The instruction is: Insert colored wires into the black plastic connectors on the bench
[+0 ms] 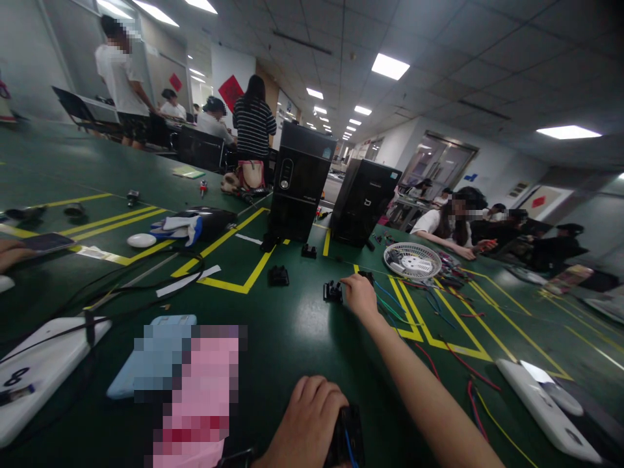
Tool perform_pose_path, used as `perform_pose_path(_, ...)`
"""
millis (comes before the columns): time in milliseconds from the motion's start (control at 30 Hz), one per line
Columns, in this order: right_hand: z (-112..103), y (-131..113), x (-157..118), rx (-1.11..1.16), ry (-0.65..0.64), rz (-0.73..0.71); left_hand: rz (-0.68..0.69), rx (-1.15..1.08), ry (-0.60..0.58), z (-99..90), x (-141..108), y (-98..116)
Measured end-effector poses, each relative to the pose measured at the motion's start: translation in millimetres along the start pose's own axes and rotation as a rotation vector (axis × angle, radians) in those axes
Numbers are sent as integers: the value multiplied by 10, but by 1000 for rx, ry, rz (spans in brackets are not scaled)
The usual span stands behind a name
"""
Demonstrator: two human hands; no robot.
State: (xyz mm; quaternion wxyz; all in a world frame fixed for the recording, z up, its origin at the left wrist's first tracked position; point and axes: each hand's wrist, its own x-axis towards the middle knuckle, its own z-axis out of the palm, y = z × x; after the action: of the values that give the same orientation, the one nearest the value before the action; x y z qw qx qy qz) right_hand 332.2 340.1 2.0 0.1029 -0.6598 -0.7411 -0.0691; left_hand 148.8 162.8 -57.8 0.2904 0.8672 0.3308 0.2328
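Near the front edge of the view, my left hand (309,416) lies with its fingers curled over a black box-like part (355,426). A blue wire shows on that part; its exact kind I cannot make out. My right hand (361,296) is stretched forward over the green table, its fingers closed at the edge of a small black plastic part (333,290). Two similar black parts stand farther off, one black part (279,275) to the left and another black part (309,251) behind. Another dark piece (365,278) is partly hidden behind my right hand.
Two black computer towers (299,188) stand at the back. A round white basket (412,261) sits right, with loose wires (433,302) nearby. On the left lie a blue case (156,357), a pink item (202,383) and a white panel (49,370). Several people sit or stand around.
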Motion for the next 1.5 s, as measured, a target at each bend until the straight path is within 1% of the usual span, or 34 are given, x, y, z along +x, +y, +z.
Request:
perform_pose_path(100,5,-21,-11,-18,-5,-3,4,14,-2,-8,5,1)
perform_pose_path(233,16,-73,-41,-40,-17,-2,-10,21,-52,-104,18,59)
perform_pose_path(300,25,-104,-46,-51,-30,13,-14,23,-62,-134,21,75)
perform_pose_path(367,34,-129,-35,-62,-46,42,-9,27,-64,-120,20,65)
perform_pose_path(433,42,-143,-10,-69,-63,74,5,33,-42,-60,14,31)
perform_pose_path(567,42,-154,32,-72,-92,109,15,52,80,99,1,-34)
perform_pose_path(633,39,-164,32,-69,-90,112,1,74,106,125,3,-32)
perform_pose_path(700,38,-172,23,-57,-79,110,-2,94,91,93,8,-4)
perform_pose_path(833,29,-153,1,-1,-35,92,2,102,42,-55,15,81)
perform_pose_path(933,-46,-120,-64,61,42,31,-13,86,28,-136,11,130)
perform_pose_path(1000,-141,-111,-185,112,115,-32,-20,81,18,-154,9,141)
perform_pose_path(1067,-257,-120,-396,177,169,-92,-13,72,17,-140,9,130)
perform_pose_path(1133,-367,-145,-695,249,175,-151,1,47,43,-102,10,103)
perform_pose_path(1200,-443,-176,-1047,319,129,-198,-23,15,89,-61,7,79)
perform_pose_path(1233,-462,-191,-1227,367,80,-202,-49,1,107,-49,2,76)
perform_pose_path(1267,-468,-205,-1400,501,-50,-153,-82,-11,124,-45,-6,81)
perform_pose_path(1333,-441,-228,-1703,772,-299,29,-133,-28,149,-64,-25,116)
perform_pose_path(1367,-414,-235,-1825,853,-384,97,-154,-31,165,-82,-35,140)
perform_pose_path(1433,-344,-243,-2000,934,-474,164,-172,-19,179,-115,-52,179)
perform_pose_path(1500,-275,-246,-2092,932,-480,134,-158,7,182,-125,-60,187)
